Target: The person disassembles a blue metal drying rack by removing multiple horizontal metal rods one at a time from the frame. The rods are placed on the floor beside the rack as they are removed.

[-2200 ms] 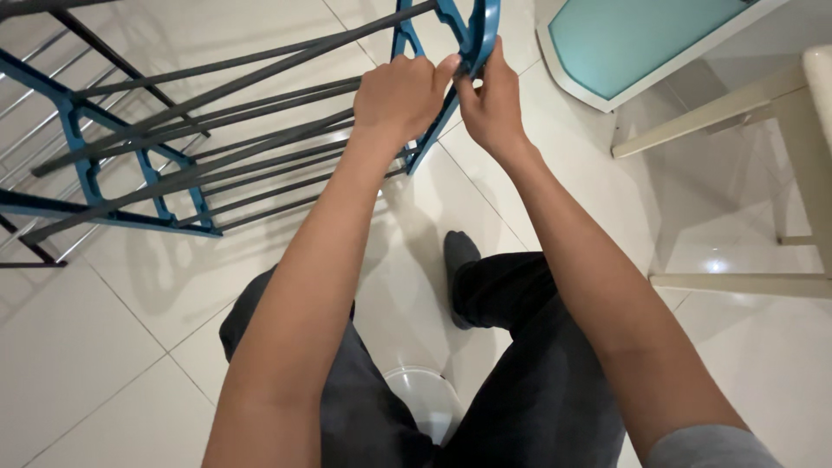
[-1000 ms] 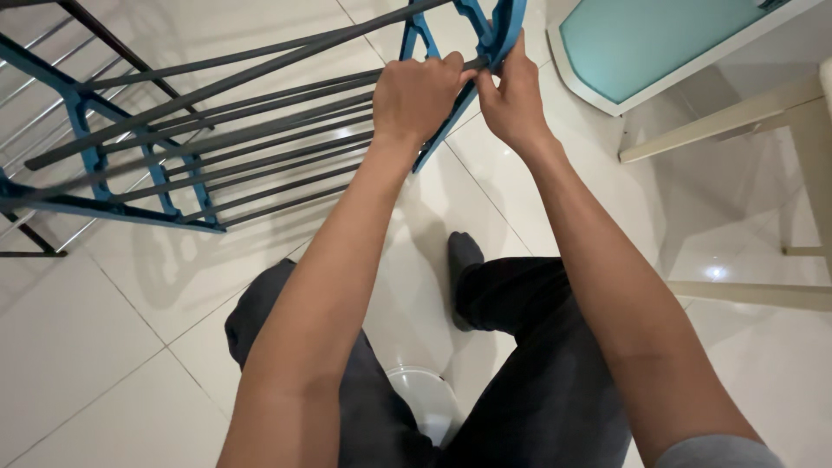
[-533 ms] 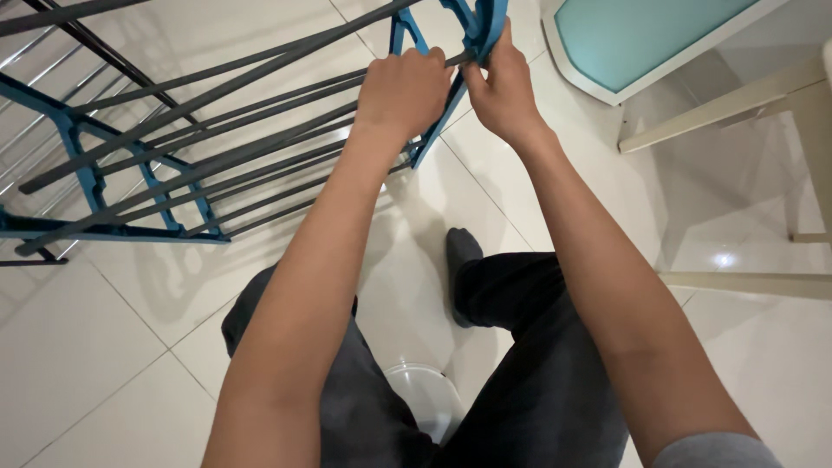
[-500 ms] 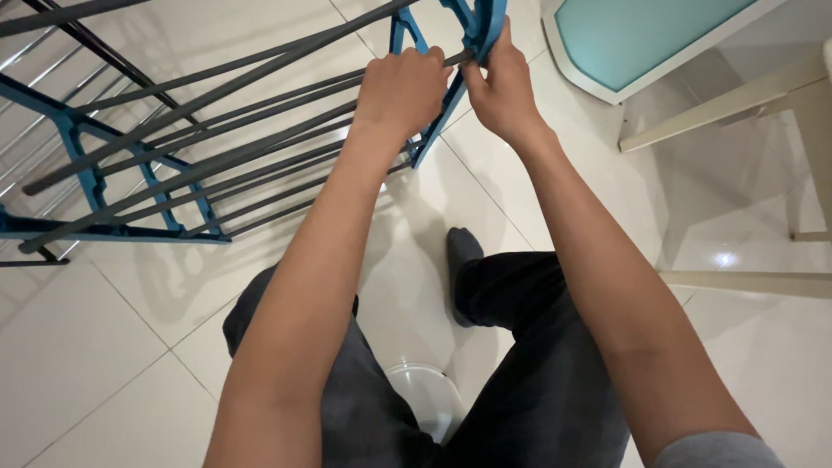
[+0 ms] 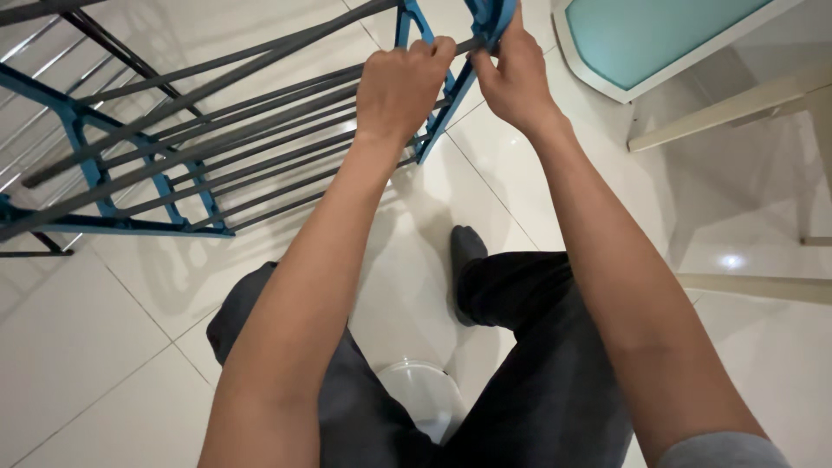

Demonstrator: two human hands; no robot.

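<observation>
A folding drying rack (image 5: 130, 147) with a blue frame and several grey rods stands in front of me on the white tiled floor. My left hand (image 5: 400, 82) is closed around a grey rod near the rack's right end. My right hand (image 5: 513, 71) grips the blue end piece (image 5: 485, 17) of the frame at the top of the view, right beside my left hand. Both arms reach forward over my legs.
My legs in dark trousers and one dark sock (image 5: 466, 251) show below. A white round object (image 5: 425, 400) lies on the floor between my legs. A table with a teal top (image 5: 641, 35) and pale legs (image 5: 737, 104) stands at the right.
Both hands stay on the rack's right end. The rack has shifted slightly in view, and my left hand's grip on the rod has tightened a little.
</observation>
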